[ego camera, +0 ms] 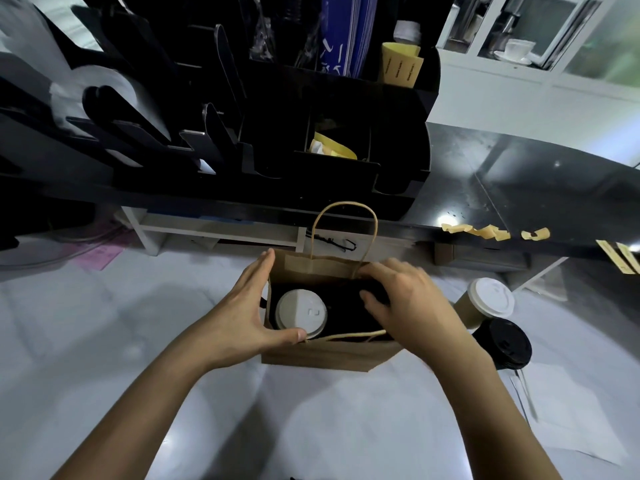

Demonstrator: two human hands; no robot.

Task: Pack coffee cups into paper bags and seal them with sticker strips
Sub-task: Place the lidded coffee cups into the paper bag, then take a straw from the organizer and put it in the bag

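A brown paper bag (325, 356) with twine handles stands open on the white counter. Inside, at the left, sits a cup with a white lid (300, 314). My left hand (242, 311) grips the bag's left rim, thumb on the near edge beside the lid. My right hand (403, 299) reaches into the bag's right side, fingers curled around something dark that I cannot make out. Right of the bag stand a brown cup with a white lid (486, 299) and a cup with a black lid (504, 342). Yellow sticker strips (481, 232) lie curled on the black shelf edge.
A black organiser (242, 133) with lids, sleeves and yellow papers fills the raised shelf behind the bag. More yellow strips (621, 259) hang at the far right. A wrapped utensil (524, 393) lies by the black-lidded cup. White counter (104, 341) spreads left and in front.
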